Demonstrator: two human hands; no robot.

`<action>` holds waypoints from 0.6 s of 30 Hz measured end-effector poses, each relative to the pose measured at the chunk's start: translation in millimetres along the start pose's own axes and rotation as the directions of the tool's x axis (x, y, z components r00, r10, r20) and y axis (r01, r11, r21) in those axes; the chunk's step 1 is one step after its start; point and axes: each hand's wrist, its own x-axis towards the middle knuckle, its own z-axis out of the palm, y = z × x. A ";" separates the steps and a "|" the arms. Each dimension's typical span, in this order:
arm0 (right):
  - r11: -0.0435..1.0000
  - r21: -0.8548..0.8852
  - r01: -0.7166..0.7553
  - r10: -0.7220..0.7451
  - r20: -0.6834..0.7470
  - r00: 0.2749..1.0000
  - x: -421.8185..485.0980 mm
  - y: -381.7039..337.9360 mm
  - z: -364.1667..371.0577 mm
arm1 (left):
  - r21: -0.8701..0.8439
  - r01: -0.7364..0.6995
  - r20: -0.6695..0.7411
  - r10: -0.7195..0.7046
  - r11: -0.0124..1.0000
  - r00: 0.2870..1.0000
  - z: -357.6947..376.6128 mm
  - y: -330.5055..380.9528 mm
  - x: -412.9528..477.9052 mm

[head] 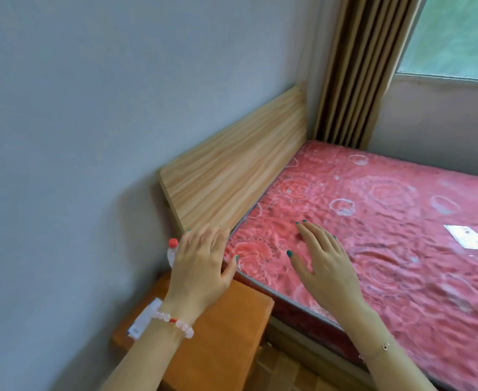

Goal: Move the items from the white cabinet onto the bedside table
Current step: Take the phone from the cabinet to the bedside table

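Observation:
The orange-brown bedside table (226,328) stands at the lower left, between the wall and the bed. On it a clear bottle with a red cap (172,249) stands upright, mostly hidden behind my left hand (201,266). A white box-like item (143,320) lies on the table by my left wrist. My left hand hovers above the table with its fingers spread and nothing in it. My right hand (325,261) is over the edge of the red mattress, fingers apart and holding nothing. The white cabinet is out of sight.
A bed with a red patterned mattress (387,235) fills the right side, with a white paper (467,237) lying on it. A light wooden headboard (232,176) runs along the grey wall. Brown curtains (356,69) and a window (455,35) are at the back.

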 end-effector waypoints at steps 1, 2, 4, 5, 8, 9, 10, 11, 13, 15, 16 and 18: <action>0.999 -0.005 -0.034 0.033 -0.022 0.999 -7.2 5.7 -10.9 | -0.012 -0.036 -0.005 0.036 0.999 0.999 -1.8 11.2 5.9; 0.998 -0.013 -0.068 0.067 -0.040 0.997 -15.5 11.4 -21.7 | -0.021 -0.071 -0.007 0.071 0.997 0.997 -3.8 23.9 11.3; 0.990 -0.039 -0.132 0.129 -0.070 0.989 -36.2 23.0 -43.4 | -0.044 -0.147 -0.002 0.147 0.988 0.989 -7.6 52.8 18.1; 0.985 -0.053 -0.164 0.159 -0.085 0.984 -48.3 28.9 -54.3 | -0.059 -0.185 -0.001 0.185 0.981 0.983 -9.7 68.7 19.2; 0.961 -0.092 -0.262 0.249 -0.137 0.959 -90.6 44.6 -89.7 | -0.112 -0.298 -0.014 0.298 0.948 0.954 -15.7 120.2 15.0; 0.950 -0.103 -0.294 0.276 -0.162 0.948 -106.8 49.2 -102.5 | -0.130 -0.337 -0.018 0.337 0.933 0.941 -17.7 138.1 11.2; 0.939 -0.114 -0.325 0.301 -0.185 0.935 -123.7 53.8 -115.3 | -0.149 -0.375 -0.020 0.376 0.915 0.926 -19.6 156.0 6.2; 0.927 -0.126 -0.354 0.324 -0.210 0.923 -140.9 57.6 -128.6 | -0.168 -0.412 -0.025 0.414 0.896 0.910 -21.7 174.0 0.5; 0.899 -0.148 -0.412 0.368 -0.254 0.894 -176.0 63.7 -155.0 | -0.205 -0.486 -0.044 0.488 0.849 0.872 -26.0 209.7 -12.7; 0.866 -0.155 -0.475 0.419 -0.293 0.859 -210.9 65.8 -180.2 | -0.245 -0.554 -0.070 0.556 0.796 0.829 -32.1 243.9 -28.4; 0.849 -0.156 -0.505 0.441 -0.317 0.840 -228.5 65.8 -191.7 | -0.262 -0.585 -0.085 0.585 0.768 0.806 -35.7 260.4 -37.5; 0.810 -0.168 -0.561 0.479 -0.361 0.800 -264.2 64.9 -211.9 | -0.290 -0.637 -0.111 0.636 0.715 0.764 -44.0 292.1 -58.4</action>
